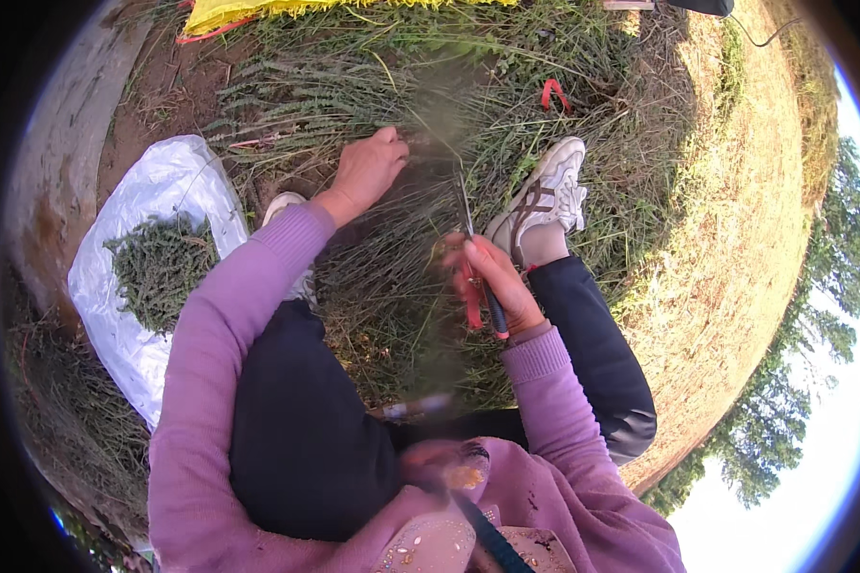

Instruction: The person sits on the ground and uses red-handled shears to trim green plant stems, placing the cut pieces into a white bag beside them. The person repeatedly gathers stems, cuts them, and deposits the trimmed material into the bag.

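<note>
My left hand (367, 174) reaches into the cut green stems (320, 100) lying on the ground. Its fingers are curled together, and what they hold, if anything, is hidden. In my right hand (506, 282) is a pair of shears (466, 212) with a thin metal blade pointing away from me and dark-and-red handles. The blade tip is close to the stems, to the right of my left hand. At the left, a pile of short green sprigs (165, 267) rests on a white plastic sheet (222, 186).
My feet flank the stems; the right one wears a white-and-brown shoe (548, 196). A red strip (555, 95) lies beyond it. Yellow woven material (334, 8) crosses the far edge. Dry grass (707, 334) spreads to the right, and a pale paved strip (67, 143) runs along the left.
</note>
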The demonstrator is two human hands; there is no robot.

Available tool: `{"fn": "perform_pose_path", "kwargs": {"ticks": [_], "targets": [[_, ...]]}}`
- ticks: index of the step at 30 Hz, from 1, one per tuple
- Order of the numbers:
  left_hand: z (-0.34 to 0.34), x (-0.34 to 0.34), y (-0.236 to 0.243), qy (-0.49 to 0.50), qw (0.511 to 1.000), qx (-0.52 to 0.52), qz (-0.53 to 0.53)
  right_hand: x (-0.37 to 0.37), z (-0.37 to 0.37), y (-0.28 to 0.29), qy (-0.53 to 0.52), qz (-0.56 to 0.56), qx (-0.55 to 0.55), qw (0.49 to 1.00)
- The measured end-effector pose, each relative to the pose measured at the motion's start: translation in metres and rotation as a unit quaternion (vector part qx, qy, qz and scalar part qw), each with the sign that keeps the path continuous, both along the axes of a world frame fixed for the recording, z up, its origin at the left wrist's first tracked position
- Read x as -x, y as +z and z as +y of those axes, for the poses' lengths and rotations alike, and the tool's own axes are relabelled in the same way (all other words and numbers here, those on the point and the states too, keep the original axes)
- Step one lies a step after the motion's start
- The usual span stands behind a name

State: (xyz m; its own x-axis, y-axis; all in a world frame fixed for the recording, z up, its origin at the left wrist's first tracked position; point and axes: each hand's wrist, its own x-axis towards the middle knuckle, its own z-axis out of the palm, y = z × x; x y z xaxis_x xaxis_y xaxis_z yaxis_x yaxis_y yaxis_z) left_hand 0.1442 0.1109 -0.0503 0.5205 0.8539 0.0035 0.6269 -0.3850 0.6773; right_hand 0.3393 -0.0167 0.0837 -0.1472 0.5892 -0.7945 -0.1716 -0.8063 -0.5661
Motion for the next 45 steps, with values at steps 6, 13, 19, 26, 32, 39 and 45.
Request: {"fn": "perform_pose_path", "kwargs": {"ticks": [6,13,19,26,32,39,45], "targets": [[-0.013,0.001,0.024,0.0,0.979,0.18,-0.099,-0.007,-0.006,-0.02,0.034,0.011,0.005,0.999],[-0.034,0.0,0.042,-0.034,0.987,0.145,-0.059,-0.007,0.012,-0.028,0.088,0.028,0.008,0.996],[-0.044,0.007,0.049,-0.096,0.981,0.166,0.016,-0.005,0.011,-0.027,0.034,0.052,0.046,0.997],[-0.022,0.067,0.057,0.051,0.989,-0.13,0.037,0.003,0.05,-0.009,0.158,-0.078,-0.052,0.983],[-0.085,0.069,0.024,-0.177,0.961,0.197,-0.077,0.029,0.068,-0.03,0.102,0.177,0.066,0.977],[-0.028,0.117,0.038,0.199,0.923,0.127,-0.303,0.039,0.056,-0.036,-0.034,0.35,0.006,0.936],[0.01,0.133,0.055,0.222,0.835,0.324,-0.387,0.034,0.065,-0.043,-0.009,0.338,0.0,0.941]]}}
